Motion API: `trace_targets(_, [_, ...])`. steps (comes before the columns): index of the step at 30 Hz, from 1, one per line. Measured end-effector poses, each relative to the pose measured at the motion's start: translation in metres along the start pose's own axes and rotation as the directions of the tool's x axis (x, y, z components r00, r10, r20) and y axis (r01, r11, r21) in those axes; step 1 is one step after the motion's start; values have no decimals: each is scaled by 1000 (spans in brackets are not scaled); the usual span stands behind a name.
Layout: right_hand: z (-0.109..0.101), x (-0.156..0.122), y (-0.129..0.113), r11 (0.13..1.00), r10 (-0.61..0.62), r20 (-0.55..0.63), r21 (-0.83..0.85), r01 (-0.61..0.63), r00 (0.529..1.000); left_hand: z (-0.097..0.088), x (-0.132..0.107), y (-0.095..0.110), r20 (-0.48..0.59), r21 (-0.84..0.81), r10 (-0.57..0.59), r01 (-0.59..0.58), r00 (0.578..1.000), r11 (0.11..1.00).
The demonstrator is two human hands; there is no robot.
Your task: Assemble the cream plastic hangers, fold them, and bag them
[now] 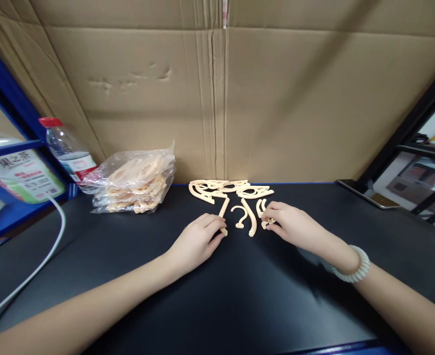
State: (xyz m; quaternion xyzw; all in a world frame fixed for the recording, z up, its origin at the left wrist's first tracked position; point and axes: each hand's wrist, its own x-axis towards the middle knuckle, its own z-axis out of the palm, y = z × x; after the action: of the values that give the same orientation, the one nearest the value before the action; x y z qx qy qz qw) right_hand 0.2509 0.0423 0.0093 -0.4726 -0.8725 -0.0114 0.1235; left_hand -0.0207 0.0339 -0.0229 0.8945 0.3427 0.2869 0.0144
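My left hand (201,239) is closed around a cream plastic hanger arm (224,208), its fingers near the lower end. Just right of it a hanger hook (241,215) lies on the dark table. A second curved hanger arm (249,217) rests beside the hook. My right hand (286,220) has its fingertips pinched over a small cream plastic piece (265,225), partly hidden by the fingers. Two short curved strips (261,207) lie just left of that hand. Behind, along the cardboard, sit several folded cream hangers (206,190).
At the left, clear bags of cream hangers (136,182) are stacked in front of a bottle with a red cap (69,153). A white cable (51,256) crosses the table's left side. A cardboard wall (295,98) closes off the back; a dark flat object (365,194) lies far right.
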Motion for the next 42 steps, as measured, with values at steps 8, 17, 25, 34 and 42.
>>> trace_targets(8, [5,-1,-21,939,-317,-153,87,332,936,-1,1,1,1,11,2,-2,1000,1000])
trace_targets(17, [17,-3,-30,913,-383,-93,114,392,919,-2,1,3,9,25,14,-14,1000,1000])
trace_targets(25, [22,-4,-26,919,-366,-99,117,376,925,-3,1,3,44,40,20,-22,999,999])
trace_targets(34, [9,-2,-31,935,-329,-66,118,335,942,-2,1,3,31,58,36,-38,999,998])
trace_targets(42, [7,0,-27,963,-258,-62,62,261,964,-2,1,5,-2,51,24,-24,1000,998])
